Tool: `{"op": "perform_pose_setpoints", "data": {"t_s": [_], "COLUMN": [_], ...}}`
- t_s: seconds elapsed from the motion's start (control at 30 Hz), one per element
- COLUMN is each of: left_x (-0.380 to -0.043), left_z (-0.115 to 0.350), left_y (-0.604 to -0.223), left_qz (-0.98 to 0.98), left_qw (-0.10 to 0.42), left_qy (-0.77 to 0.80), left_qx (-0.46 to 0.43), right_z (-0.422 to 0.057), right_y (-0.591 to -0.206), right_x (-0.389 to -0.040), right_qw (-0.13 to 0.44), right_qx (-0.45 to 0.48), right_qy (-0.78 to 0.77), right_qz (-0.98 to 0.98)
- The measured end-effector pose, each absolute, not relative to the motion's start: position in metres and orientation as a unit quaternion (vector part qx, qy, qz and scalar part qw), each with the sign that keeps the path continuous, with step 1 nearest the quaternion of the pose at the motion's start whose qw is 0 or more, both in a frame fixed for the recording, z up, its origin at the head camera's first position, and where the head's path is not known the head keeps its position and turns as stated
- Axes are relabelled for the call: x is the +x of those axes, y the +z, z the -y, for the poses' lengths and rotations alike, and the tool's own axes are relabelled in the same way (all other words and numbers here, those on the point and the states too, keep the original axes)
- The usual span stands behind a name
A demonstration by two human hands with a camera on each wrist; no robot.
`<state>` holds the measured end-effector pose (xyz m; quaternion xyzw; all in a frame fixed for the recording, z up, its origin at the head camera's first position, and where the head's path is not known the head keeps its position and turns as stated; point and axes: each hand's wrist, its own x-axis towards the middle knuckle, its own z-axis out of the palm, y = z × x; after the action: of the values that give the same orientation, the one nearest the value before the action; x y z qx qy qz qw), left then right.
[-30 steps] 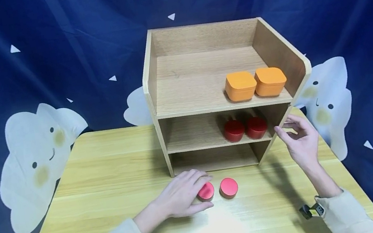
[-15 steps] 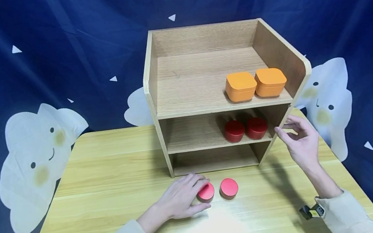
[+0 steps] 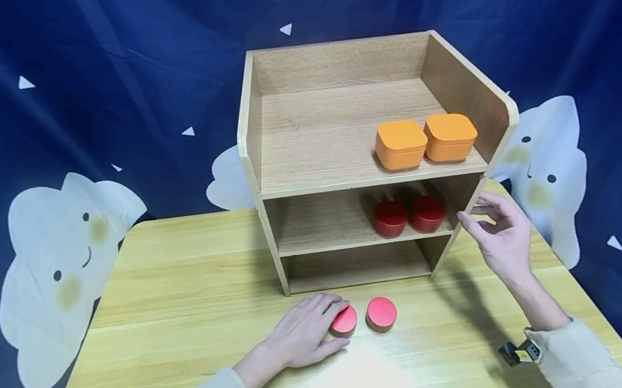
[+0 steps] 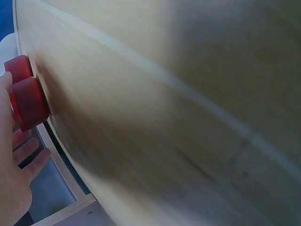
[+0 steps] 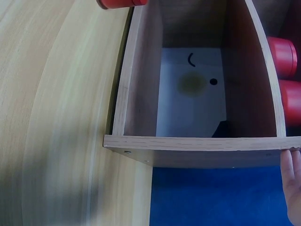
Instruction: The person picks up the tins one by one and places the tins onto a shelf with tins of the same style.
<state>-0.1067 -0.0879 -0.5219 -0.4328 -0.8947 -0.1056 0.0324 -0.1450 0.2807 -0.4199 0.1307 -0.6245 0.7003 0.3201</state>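
**Left hand spread around a red tin, right hand at the shelf**

The head view shows the left hand (image 3: 304, 334) with fingers and thumb spread on either side of the nearer tin (image 3: 344, 322), which sits on the counter (image 3: 177, 287) in front of the shelf (image 3: 332, 135). A second tin (image 3: 381, 315) stands just beside it. The left wrist view adds the spread fingertips on the tin's shelf side, which the head view partly hides.

The right hand (image 3: 502, 236) touches the shelf's right side, thumb and fingers apart; the right wrist view shows the fingertips against the outer board. Only that view reveals a cloud-face backdrop (image 5: 190, 101) behind the bottom compartment. Only the head view shows two orange boxes (image 3: 401, 145) on top, above two red tins (image 3: 390, 219) in the middle compartment.
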Motion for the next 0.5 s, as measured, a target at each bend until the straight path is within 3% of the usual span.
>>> {"op": "perform_pose_setpoints", "data": {"t_s": [0.5], "left_x": [-0.1085], "left_z": [0.087], "left_y": [-0.5288], "left_qz": [0.89], "left_qw": [0.05], "left_qy": [-0.098], "left_qx": [-0.443], "right_z": [-0.2811], "right_y": [-0.4208], "right_x": [-0.1466], "right_qw": [0.314], "right_qx": [0.142], "right_qy": [0.709], "right_qz": [0.615]}}
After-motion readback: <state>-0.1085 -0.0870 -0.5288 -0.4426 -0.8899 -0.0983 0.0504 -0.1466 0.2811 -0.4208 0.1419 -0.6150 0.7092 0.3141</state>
